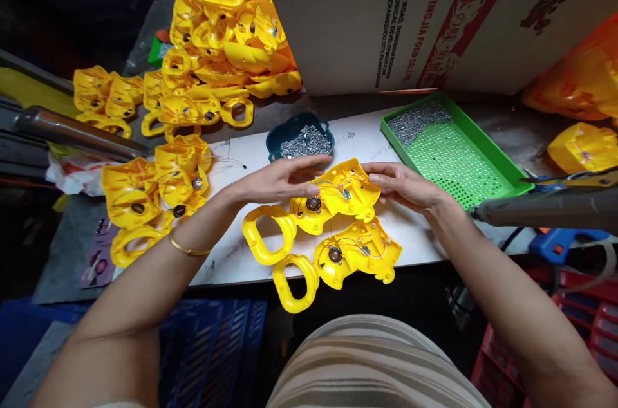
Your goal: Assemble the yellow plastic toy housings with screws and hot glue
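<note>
A yellow plastic toy shell half [335, 202] lies between my hands, hollow side up, with thin wires, a round speaker and a small circuit board inside and a loop handle at its left. My left hand [282, 179] holds its upper left edge, thumb on the rim and fingers behind. At the right end, my right hand [405, 185] grips the shell, its fingertips partly hidden. A second matching shell half [355, 257] with a wired speaker rests just below, close to the table's front edge. Neither hand touches it.
Behind the hands stands a dark green bowl [300, 138] of small screws. A green perforated tray [463, 157] with screws sits right of it. Stacked yellow shells [232, 47] fill the back left, and a large carton [357, 22] walls the back. Metal posts [87, 132] flank the table.
</note>
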`<act>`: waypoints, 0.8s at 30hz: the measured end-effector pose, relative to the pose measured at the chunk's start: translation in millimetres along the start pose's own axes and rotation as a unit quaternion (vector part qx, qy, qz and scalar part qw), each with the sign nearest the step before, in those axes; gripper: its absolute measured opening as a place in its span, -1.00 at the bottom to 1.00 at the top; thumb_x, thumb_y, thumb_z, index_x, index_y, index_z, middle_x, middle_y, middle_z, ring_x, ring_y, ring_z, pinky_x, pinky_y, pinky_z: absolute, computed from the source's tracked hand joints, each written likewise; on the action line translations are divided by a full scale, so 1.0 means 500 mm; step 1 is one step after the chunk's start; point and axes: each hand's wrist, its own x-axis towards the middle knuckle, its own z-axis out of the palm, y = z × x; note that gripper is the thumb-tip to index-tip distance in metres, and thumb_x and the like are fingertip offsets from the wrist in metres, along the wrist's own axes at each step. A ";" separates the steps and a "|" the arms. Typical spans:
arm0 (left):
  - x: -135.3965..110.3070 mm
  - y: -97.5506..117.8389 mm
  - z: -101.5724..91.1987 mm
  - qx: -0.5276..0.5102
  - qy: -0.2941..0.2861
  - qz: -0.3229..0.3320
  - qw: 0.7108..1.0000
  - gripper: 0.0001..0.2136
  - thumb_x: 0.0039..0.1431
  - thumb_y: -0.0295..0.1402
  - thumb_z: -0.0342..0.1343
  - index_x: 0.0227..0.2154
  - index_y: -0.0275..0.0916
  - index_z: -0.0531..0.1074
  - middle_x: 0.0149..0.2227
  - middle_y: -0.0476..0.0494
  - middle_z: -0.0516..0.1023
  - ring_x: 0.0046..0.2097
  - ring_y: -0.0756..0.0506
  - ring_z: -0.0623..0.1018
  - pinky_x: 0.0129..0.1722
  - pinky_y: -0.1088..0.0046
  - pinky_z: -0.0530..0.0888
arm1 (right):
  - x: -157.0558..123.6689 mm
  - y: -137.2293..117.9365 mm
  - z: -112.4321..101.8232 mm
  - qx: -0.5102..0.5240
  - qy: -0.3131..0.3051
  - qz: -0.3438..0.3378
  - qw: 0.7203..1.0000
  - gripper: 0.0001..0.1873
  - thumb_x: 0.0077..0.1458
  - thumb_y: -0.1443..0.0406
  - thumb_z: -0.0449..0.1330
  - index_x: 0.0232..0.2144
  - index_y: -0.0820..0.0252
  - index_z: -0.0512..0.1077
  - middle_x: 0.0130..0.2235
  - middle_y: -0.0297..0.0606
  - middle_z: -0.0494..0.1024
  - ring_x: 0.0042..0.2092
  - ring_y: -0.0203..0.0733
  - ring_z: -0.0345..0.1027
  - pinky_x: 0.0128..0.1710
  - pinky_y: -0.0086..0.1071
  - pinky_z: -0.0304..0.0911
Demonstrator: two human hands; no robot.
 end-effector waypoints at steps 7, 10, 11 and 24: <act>-0.092 0.019 0.037 -0.013 -0.090 -0.044 0.995 -0.37 0.15 -0.19 0.21 0.26 -0.11 0.16 0.28 -0.16 0.27 0.23 -0.23 0.36 0.13 0.36 0.39 | -0.020 -0.005 -0.001 -0.010 -0.013 -0.006 1.000 -0.53 -0.12 0.17 0.42 -0.11 0.17 0.52 -0.20 -0.21 0.57 -0.33 -0.40 0.40 -0.51 -0.64 0.25; -0.118 0.029 0.067 -0.072 -0.077 -0.093 0.990 -0.37 0.16 -0.18 0.19 0.27 -0.10 0.14 0.16 -0.21 0.43 0.04 -0.18 0.54 -0.08 0.42 0.51 | -0.034 -0.008 0.004 -0.029 -0.009 0.001 1.000 -0.50 -0.12 0.16 0.42 -0.09 0.18 0.51 -0.16 -0.18 0.57 -0.30 -0.38 0.41 -0.47 -0.62 0.27; -0.124 0.032 0.077 -0.101 -0.077 -0.116 0.985 -0.34 0.16 -0.17 0.18 0.29 -0.09 0.10 0.09 -0.22 0.49 -0.07 -0.15 0.59 -0.21 0.46 0.54 | -0.039 -0.009 0.005 -0.035 -0.010 0.002 0.999 -0.50 -0.11 0.16 0.42 -0.09 0.18 0.51 -0.16 -0.18 0.57 -0.29 -0.37 0.41 -0.46 -0.61 0.27; -0.168 0.044 0.175 0.105 0.102 -0.047 0.988 -0.44 0.16 -0.09 0.16 0.20 -0.12 0.29 0.10 -0.17 0.47 -0.05 -0.16 0.52 -0.10 0.37 0.49 | -0.121 0.005 0.022 -0.103 -0.067 -0.031 0.992 -0.48 0.00 0.12 0.34 -0.01 0.21 0.47 -0.27 -0.25 0.51 -0.45 -0.43 0.25 -0.54 -0.54 0.14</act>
